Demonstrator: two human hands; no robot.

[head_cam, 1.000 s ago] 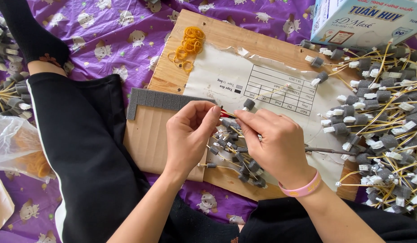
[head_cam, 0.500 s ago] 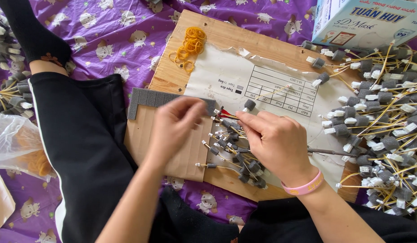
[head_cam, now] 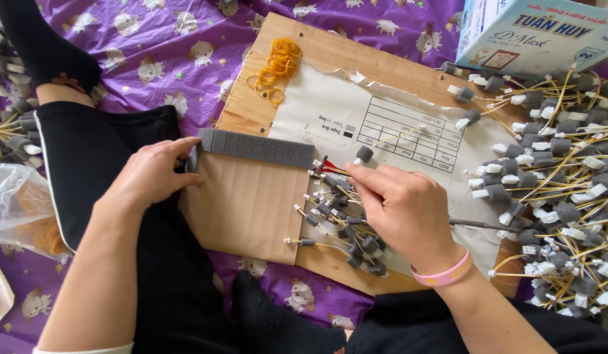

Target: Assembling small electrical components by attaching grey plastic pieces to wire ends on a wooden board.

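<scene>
My left hand (head_cam: 151, 176) rests at the left end of a grey foam strip (head_cam: 258, 146) that lies along the top of a brown cardboard sheet (head_cam: 248, 203); its fingertips touch the strip's end. My right hand (head_cam: 403, 208), with a pink wristband, presses on a bundle of small wired parts with grey foam caps (head_cam: 343, 219) and pinches one with red wires near its fingertips. Both lie on a wooden board (head_cam: 330, 52) with a torn white paper form (head_cam: 382, 124).
A big heap of yellow-wired foam-capped parts (head_cam: 559, 177) fills the right side. Yellow rubber bands (head_cam: 277, 65) lie at the board's far edge. A blue-white box (head_cam: 540, 33) stands top right. A clear plastic bag (head_cam: 19, 203) lies left. My black-trousered legs cross the purple patterned cloth.
My left hand has left the bundle of wired parts and moved left to the end of the foam strip. My right hand stays on the bundle.
</scene>
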